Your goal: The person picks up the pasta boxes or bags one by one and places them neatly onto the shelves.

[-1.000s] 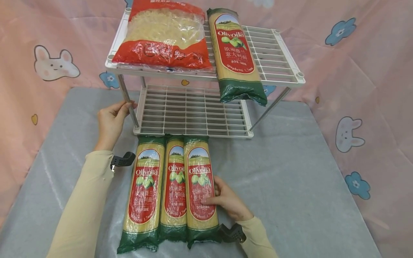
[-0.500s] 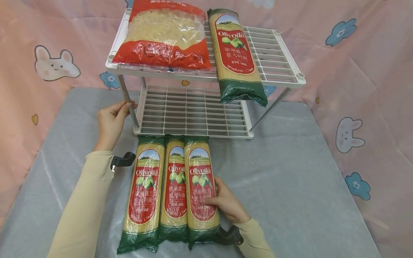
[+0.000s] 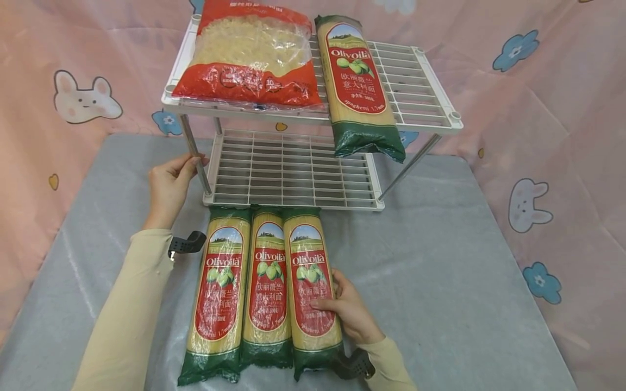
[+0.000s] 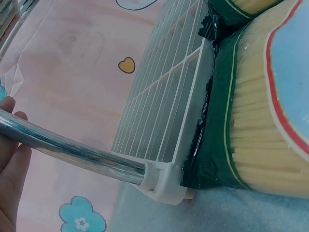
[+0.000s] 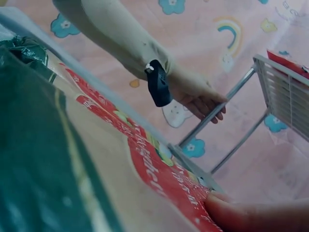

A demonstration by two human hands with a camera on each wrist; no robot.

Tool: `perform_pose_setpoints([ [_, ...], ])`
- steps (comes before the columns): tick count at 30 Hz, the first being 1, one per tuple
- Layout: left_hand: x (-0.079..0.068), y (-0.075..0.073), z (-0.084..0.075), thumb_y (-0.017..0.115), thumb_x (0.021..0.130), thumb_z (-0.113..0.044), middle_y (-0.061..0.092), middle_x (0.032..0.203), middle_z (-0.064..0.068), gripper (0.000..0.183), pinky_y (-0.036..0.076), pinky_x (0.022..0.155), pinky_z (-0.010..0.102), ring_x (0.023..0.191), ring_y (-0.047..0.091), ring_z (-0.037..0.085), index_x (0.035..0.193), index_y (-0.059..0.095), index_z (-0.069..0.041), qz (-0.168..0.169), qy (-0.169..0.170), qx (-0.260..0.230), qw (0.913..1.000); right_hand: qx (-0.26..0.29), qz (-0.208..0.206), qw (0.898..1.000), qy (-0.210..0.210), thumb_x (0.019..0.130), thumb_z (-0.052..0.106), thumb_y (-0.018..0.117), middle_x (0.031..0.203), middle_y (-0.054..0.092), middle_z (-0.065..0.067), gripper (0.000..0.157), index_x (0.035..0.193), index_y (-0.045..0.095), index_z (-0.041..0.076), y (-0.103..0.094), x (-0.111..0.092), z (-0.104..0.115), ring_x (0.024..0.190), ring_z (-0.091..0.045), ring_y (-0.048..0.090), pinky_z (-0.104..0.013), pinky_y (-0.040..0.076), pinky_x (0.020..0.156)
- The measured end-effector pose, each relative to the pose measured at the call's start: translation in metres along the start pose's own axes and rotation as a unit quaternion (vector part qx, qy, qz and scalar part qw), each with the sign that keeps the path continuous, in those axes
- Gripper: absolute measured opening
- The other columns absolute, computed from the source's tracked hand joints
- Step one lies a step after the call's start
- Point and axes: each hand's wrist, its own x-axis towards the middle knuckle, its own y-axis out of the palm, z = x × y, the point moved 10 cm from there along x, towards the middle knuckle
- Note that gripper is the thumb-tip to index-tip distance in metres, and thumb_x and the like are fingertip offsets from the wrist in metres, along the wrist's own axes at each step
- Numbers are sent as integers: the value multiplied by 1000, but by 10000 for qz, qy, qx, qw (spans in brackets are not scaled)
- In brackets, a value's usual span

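My left hand (image 3: 168, 184) pinches the front left metal post (image 4: 72, 149) of a white two-tier rack (image 3: 293, 208). Three spaghetti packs with green ends lie side by side on the table in front of the rack: a left pack (image 3: 220, 282), a middle pack (image 3: 266, 277) and a right pack (image 3: 308, 244). My right hand (image 3: 356, 312) grips the right pack by its right side, thumb (image 5: 227, 210) on the red label and the other fingers mostly hidden behind its edge. In the left wrist view, a green pack end (image 4: 217, 121) lies right at the rack's lower edge.
On the upper shelf, a red and clear bag of pasta (image 3: 249, 54) lies at the left. Another spaghetti pack (image 3: 359, 87) lies beside it, its green end jutting over the front edge. A pink patterned curtain (image 3: 562, 108) hangs behind the grey table (image 3: 440, 271).
My right hand has shifted the right spaghetti pack slightly to the right, tilting it a little. More of the middle pack's label now shows. The left hand stays on the post.
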Motion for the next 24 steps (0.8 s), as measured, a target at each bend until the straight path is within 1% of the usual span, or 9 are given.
perform_pose_setpoints([
  [5,0,0,0,58,95,-20,67,104,20,31,53,88,23,95,65,4,110,67,5,8,-17,39,10000,123,52,9999,20,76,-11,65,102,63,-13,72,136,26,-4,-4,-3,0,84,-22,66,-34,58,75],
  [12,0,1,-1,58,95,-20,67,105,20,31,53,88,23,95,65,4,110,68,5,20,16,40,10000,262,42,9996,-58,79,-13,62,104,62,-12,73,139,22,-5,-8,-7,6,87,-22,66,-34,58,76],
  [18,0,0,0,58,95,-18,67,103,21,30,53,88,23,94,65,3,110,67,6,-13,-8,-27,10000,225,-30,9994,-274,79,-14,60,103,63,-10,72,138,20,-7,-19,-12,15,87,-20,66,-33,58,76],
  [24,0,1,0,58,95,-19,67,103,21,30,53,88,23,94,65,3,110,67,6,15,-11,-49,10000,194,-184,9991,-314,79,-16,58,102,64,-9,73,140,20,-5,-33,-18,22,85,-21,67,-34,59,75],
])
